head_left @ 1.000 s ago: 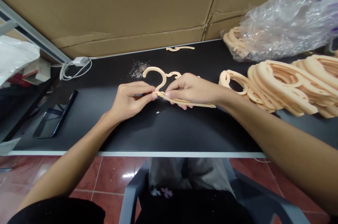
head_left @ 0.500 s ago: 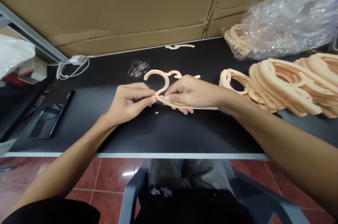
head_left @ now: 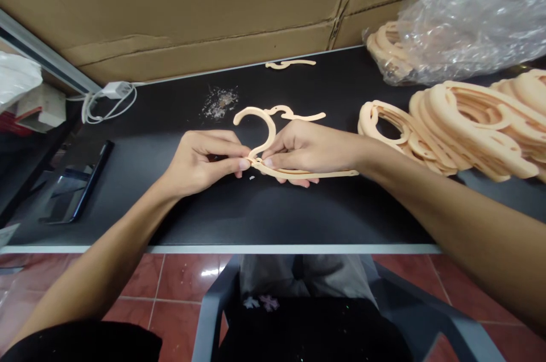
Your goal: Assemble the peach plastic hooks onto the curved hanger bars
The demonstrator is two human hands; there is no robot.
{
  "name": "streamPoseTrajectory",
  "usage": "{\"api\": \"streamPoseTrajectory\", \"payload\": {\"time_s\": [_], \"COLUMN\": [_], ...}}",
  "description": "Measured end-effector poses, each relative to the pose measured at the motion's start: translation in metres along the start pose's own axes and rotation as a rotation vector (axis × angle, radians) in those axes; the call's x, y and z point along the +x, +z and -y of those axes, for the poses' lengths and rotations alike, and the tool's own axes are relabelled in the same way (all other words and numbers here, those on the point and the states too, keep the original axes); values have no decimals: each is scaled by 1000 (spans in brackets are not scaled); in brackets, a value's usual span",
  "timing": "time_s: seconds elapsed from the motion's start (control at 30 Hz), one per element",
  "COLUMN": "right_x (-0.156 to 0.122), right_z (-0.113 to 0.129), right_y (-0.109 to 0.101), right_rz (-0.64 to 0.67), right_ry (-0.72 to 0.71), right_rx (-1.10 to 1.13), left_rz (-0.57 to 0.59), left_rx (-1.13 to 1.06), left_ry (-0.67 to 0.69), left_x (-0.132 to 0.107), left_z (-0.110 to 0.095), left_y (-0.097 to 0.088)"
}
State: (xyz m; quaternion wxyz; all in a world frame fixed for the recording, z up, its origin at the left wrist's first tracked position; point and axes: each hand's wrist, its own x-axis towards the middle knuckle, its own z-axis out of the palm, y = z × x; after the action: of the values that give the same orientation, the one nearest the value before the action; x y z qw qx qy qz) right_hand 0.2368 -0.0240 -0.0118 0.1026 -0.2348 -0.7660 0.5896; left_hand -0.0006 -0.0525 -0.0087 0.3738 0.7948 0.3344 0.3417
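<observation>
Between my hands is a peach-coloured folding clothes hanger, its round hook standing up and curling left. My left hand pinches it near the base of the hook, thumb against forefinger. Wrapped round its long arm is my right hand, with the thumb close to the hook's base and the fingers underneath. The right palm hides part of the hanger. Just behind the right hand, a loose curved hanger piece lies on the black table.
Stacks of hanger parts stand on the right, below a clear plastic bag of more parts. Another small piece lies at the back. Plastic crumbs, a white charger cable and a phone are at the left.
The view has shifted slightly. Both hands keep their hold on the hanger, and its long arm shows a little more broadly beneath the right hand.
</observation>
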Motion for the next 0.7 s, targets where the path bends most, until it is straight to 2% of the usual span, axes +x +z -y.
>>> {"api": "streamPoseTrajectory", "payload": {"time_s": [0.23, 0.43, 0.7], "right_x": [5, 4, 5], "right_z": [1, 3, 2], "right_y": [10, 8, 8], "right_rz": [18, -29, -71], "right_ry": [-87, 7, 22], "right_rx": [120, 39, 21], "left_rz": [41, -46, -56], "left_rx": [-75, -86, 15], "left_ry": [-109, -102, -89], "left_x": [1, 1, 2], "left_z": [-7, -1, -1], "left_y": [1, -3, -5]}}
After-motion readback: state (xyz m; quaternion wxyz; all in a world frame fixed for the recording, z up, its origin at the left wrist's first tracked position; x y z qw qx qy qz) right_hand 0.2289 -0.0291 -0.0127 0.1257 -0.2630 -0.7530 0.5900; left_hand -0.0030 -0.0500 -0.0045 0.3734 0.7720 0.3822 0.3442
